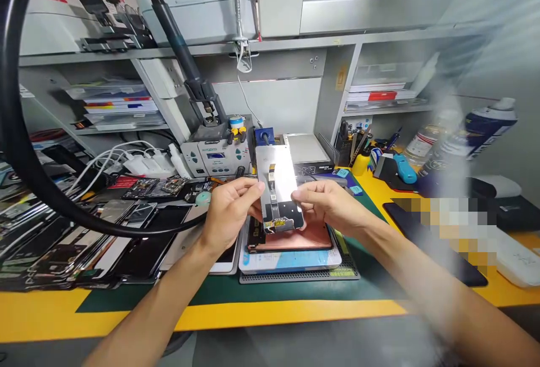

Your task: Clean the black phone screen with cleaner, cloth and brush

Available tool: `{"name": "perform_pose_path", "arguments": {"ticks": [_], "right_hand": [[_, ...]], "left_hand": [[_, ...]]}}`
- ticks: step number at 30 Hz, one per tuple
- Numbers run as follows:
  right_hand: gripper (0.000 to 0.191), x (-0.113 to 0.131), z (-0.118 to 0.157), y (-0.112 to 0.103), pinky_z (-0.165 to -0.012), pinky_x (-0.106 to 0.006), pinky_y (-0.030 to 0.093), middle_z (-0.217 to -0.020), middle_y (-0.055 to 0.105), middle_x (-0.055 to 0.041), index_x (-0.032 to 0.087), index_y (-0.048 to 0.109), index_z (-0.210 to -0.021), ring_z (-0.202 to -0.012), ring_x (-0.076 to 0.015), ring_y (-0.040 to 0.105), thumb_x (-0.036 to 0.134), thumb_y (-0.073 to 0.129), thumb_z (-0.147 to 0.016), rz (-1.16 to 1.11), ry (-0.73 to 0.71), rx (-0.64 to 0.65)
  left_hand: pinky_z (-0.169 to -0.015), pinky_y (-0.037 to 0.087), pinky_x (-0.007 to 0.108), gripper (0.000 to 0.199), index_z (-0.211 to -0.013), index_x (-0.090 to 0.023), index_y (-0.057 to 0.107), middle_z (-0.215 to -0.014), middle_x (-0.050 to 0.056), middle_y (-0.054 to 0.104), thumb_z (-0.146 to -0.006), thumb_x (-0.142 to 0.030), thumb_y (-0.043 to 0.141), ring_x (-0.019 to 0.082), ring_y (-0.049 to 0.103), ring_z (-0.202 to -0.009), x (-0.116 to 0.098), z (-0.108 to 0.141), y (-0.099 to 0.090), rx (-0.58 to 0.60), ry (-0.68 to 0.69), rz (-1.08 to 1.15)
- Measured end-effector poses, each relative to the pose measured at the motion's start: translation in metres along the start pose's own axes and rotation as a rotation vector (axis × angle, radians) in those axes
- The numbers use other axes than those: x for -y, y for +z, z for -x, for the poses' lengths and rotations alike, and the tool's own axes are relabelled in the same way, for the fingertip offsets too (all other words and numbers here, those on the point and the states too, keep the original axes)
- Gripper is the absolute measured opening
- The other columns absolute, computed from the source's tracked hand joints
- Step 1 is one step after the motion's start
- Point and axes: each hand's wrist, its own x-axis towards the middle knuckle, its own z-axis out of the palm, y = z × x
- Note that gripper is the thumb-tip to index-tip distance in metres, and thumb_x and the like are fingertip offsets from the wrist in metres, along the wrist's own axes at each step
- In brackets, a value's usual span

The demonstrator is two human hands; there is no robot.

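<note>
A phone screen panel is held up, its silvery back with a flex cable facing the camera. My left hand pinches its left edge between thumb and fingers. On the opposite edge, my right hand grips it the same way. Beneath the panel, a pinkish open device housing lies on a white and blue box, which rests on a grey perforated mat.
Phones and parts are spread on the left. A soldering station stands behind, and a black hose loops across the left. Bottles, a tool holder and a dark pad are on the right.
</note>
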Motion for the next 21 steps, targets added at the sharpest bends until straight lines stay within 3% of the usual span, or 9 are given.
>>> {"name": "perform_pose_path", "arguments": {"ticks": [5,9,12,17,21], "right_hand": [[0.035,0.0,0.0,0.0,-0.061,-0.028,0.055,-0.071,0.07,-0.0028,0.012,0.074,-0.078,-0.06,-0.0126,0.062,0.045,0.086,-0.076,-0.018,-0.033,-0.019],[0.035,0.0,0.002,0.001,-0.063,-0.028,0.055,-0.073,0.069,-0.0032,0.012,0.074,-0.079,-0.062,-0.0122,0.061,0.045,0.086,-0.077,-0.019,-0.044,0.028],[0.033,-0.001,0.004,0.003,-0.067,-0.029,0.056,-0.078,0.069,-0.0034,0.013,0.073,-0.081,-0.066,-0.0127,0.062,0.044,0.082,-0.082,-0.042,-0.052,0.098],[0.035,-0.005,0.007,0.008,-0.068,-0.027,0.053,-0.077,0.07,-0.0058,0.01,0.073,-0.084,-0.064,-0.012,0.066,0.044,0.077,-0.089,-0.029,-0.043,0.195],[0.037,-0.007,0.009,0.014,-0.054,-0.02,0.047,-0.074,0.071,-0.0061,0.011,0.072,-0.082,-0.059,-0.0117,0.067,0.047,0.08,-0.085,-0.085,0.047,0.241]], "left_hand": [[-0.052,0.058,0.026,0.025,-0.089,-0.014,0.072,-0.07,0.001,0.072,-0.081,-0.037,0.081,0.016,0.067,-0.056,0.007,0.0,-0.003,-0.035,0.035,0.027],[-0.059,0.057,0.025,0.022,-0.083,-0.016,0.071,-0.073,0.001,0.072,-0.081,-0.035,0.08,0.014,0.068,-0.061,0.006,0.0,-0.006,0.018,-0.001,0.121],[-0.065,0.059,0.03,0.026,-0.087,-0.016,0.072,-0.076,0.004,0.074,-0.08,-0.04,0.078,0.018,0.071,-0.065,0.003,-0.001,-0.009,0.079,-0.053,0.19],[-0.085,0.059,0.041,0.033,-0.098,-0.015,0.076,-0.089,0.009,0.078,-0.078,-0.042,0.078,0.028,0.076,-0.084,0.002,-0.001,-0.014,0.241,-0.131,0.419],[-0.091,0.058,0.044,0.048,-0.111,-0.016,0.077,-0.106,0.013,0.078,-0.079,-0.051,0.076,0.034,0.074,-0.101,0.004,0.005,-0.017,0.447,-0.178,0.486]]}}
